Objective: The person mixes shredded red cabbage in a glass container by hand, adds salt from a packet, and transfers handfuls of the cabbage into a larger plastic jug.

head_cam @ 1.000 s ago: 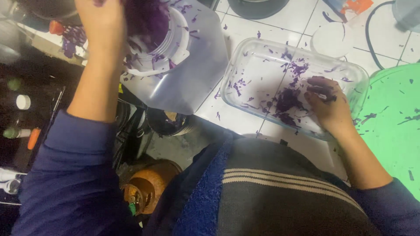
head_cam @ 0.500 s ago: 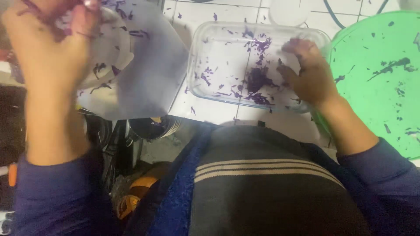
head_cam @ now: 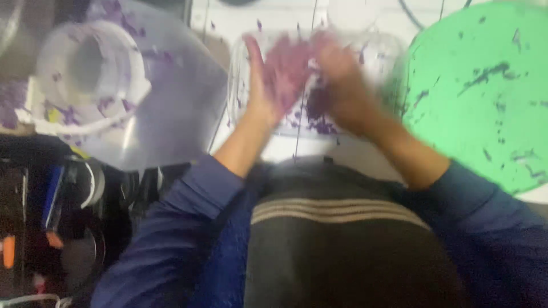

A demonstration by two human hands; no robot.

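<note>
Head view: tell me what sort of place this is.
Probably a home kitchen counter during food prep. The white tiled counter carries a clear rectangular container flecked with purple vegetable shreds, a green cutting board marked with the same bits, and a translucent plastic jug at the left.

Both hands meet over the tray (head_cam: 245, 85), which sits on the counter (head_cam: 342, 151) straight ahead of the person: the left hand (head_cam: 274, 77) just left of the right hand (head_cam: 342, 85), close together (touching or not, the blur hides it). The jug (head_cam: 142, 91) lies left of the tray, the board (head_cam: 479, 97) right of it. Shreds (head_cam: 319, 122) lie in the tray.
</note>
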